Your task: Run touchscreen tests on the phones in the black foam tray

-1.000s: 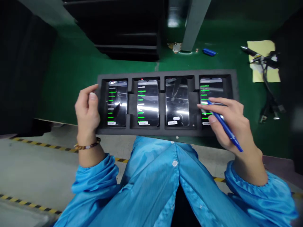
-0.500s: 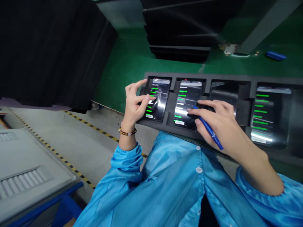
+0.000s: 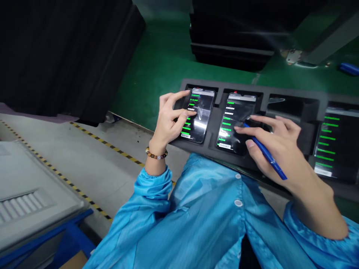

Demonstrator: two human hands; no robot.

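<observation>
My left hand (image 3: 171,117) has its fingers apart over the leftmost smartphone (image 3: 200,119), one fingertip at the lit screen. That phone lies in a black foam tray (image 3: 211,138), as do the others. A blue pen (image 3: 267,155) sits in my right hand (image 3: 283,145), its far end hidden by the fingers. Two fingers of that hand reach onto the second smartphone (image 3: 235,108), whose screen lists green and white lines. Right of it is a dark-screened phone (image 3: 286,106), partly covered by my hand. Farther right lies another lit phone (image 3: 339,145) with green lines.
A green tabletop (image 3: 165,67) carries the tray. Dark stacked trays (image 3: 230,48) stand behind it, near a metal post (image 3: 331,41) and a blue object (image 3: 348,68). Black cloth (image 3: 61,67) hangs at left. A grey louvred panel (image 3: 36,186) is at lower left.
The view has shifted, so the tray and hands appear farther right. The lines on the two left phones' screens have changed position. My right hand still holds the pen.
</observation>
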